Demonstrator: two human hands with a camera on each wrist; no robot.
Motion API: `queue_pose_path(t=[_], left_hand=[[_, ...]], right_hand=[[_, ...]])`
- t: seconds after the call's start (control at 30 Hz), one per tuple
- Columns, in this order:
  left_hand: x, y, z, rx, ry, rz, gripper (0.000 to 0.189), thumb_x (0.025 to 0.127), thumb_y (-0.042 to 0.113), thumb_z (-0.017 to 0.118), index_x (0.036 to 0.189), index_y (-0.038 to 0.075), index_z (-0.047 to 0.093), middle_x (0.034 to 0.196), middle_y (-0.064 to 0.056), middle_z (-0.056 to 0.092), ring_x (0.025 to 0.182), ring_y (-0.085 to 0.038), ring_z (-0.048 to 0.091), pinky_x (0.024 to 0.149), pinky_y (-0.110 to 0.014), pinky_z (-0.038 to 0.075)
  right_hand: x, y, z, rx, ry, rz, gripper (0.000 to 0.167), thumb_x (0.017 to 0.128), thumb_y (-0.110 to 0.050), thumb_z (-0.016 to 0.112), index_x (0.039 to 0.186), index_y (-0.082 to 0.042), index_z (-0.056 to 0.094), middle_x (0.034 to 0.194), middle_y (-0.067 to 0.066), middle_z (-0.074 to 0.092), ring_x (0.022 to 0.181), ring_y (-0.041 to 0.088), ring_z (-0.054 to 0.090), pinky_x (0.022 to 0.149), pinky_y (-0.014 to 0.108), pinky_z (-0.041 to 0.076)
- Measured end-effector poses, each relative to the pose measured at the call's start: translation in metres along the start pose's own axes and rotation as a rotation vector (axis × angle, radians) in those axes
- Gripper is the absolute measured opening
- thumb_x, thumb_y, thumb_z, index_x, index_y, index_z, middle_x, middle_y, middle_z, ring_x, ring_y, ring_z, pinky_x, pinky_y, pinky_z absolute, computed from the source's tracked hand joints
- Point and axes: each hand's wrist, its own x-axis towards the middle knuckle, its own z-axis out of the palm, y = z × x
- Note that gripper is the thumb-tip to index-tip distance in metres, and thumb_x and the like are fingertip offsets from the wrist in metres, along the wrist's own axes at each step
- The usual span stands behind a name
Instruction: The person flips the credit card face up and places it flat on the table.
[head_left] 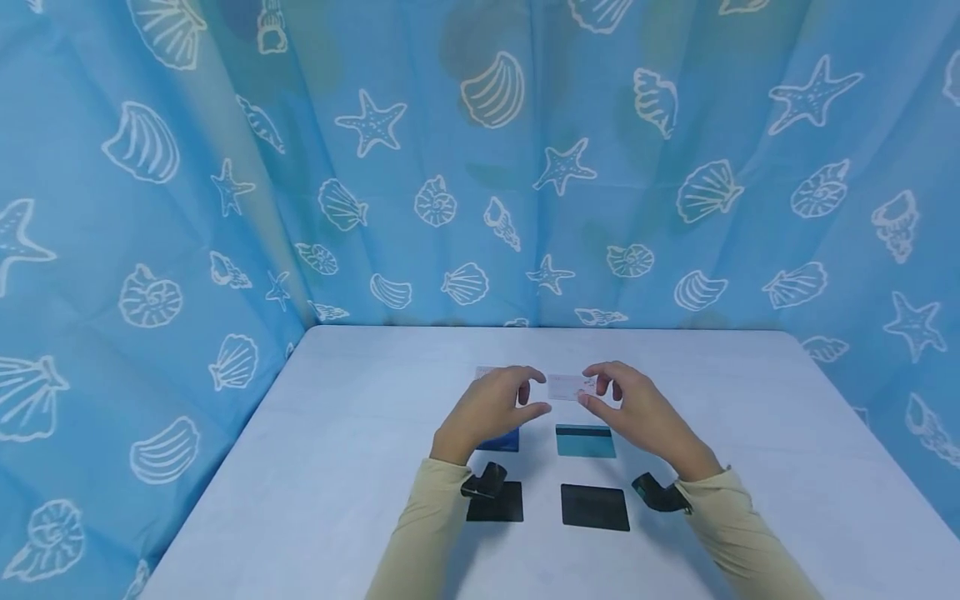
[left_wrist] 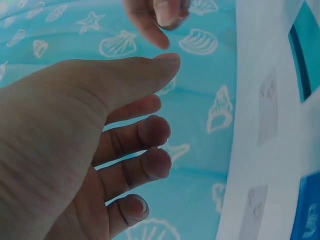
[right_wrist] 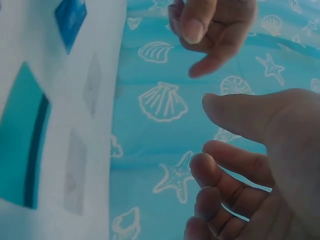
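My left hand (head_left: 491, 408) and right hand (head_left: 637, 412) hover over the table facing each other, fingers loosely bent and holding nothing. In the left wrist view, a gap separates the left hand (left_wrist: 95, 130) from the right hand's fingertips. From the right wrist, the right hand (right_wrist: 255, 150) also has nothing between thumb and fingers. A pale printed card (head_left: 564, 387) lies at the back, partly overlapped by the right fingertips in the head view. Another pale card (head_left: 486, 370) is mostly hidden behind the left hand, as is a blue card (head_left: 502, 440) nearer me.
A teal card with a dark stripe (head_left: 586, 443) lies below the right hand. Nearer me are two black cards, a left one (head_left: 506, 503) and a right one (head_left: 595, 507). All lie on a white table (head_left: 337, 467) backed by a blue shell-patterned curtain (head_left: 420, 125).
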Motion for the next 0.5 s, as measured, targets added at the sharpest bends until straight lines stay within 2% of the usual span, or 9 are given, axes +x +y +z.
queue_pose_path(t=[0.2,0.3,0.37,0.5], left_hand=[[0.005,0.002,0.017,0.037,-0.04,0.034,0.044,0.095,0.039,0.076,0.133,0.019,0.068,0.091,0.003,0.068,0.074,-0.008,0.056,0.073,-0.021,0.054],[0.007,0.003,0.024,0.03,-0.074,0.03,0.044,0.094,0.038,0.076,0.132,0.018,0.068,0.091,0.003,0.068,0.073,-0.009,0.056,0.069,-0.02,0.051],[0.009,0.003,0.029,0.019,-0.104,0.019,0.044,0.094,0.037,0.076,0.133,0.017,0.067,0.09,0.002,0.067,0.07,-0.009,0.056,0.061,-0.019,0.047],[0.012,0.003,0.036,0.035,-0.139,0.015,0.044,0.094,0.037,0.077,0.132,0.015,0.068,0.086,0.004,0.066,0.067,-0.008,0.055,0.058,-0.019,0.044]], right_hand=[[-0.003,0.009,0.007,-0.002,-0.053,0.0,0.048,0.095,-0.024,0.075,0.135,-0.002,0.06,0.101,0.012,0.06,0.09,0.026,0.052,0.062,0.022,0.046],[-0.003,0.014,0.008,-0.013,-0.094,0.01,0.052,0.095,-0.024,0.075,0.138,-0.001,0.058,0.101,0.013,0.06,0.089,0.025,0.053,0.064,0.023,0.045],[-0.004,0.017,0.008,-0.02,-0.125,0.024,0.054,0.095,-0.025,0.076,0.139,0.0,0.057,0.101,0.012,0.06,0.089,0.025,0.053,0.064,0.024,0.044],[-0.004,0.024,0.012,-0.032,-0.18,0.037,0.052,0.094,-0.026,0.076,0.135,0.001,0.058,0.098,0.009,0.059,0.09,0.023,0.052,0.067,0.027,0.043]])
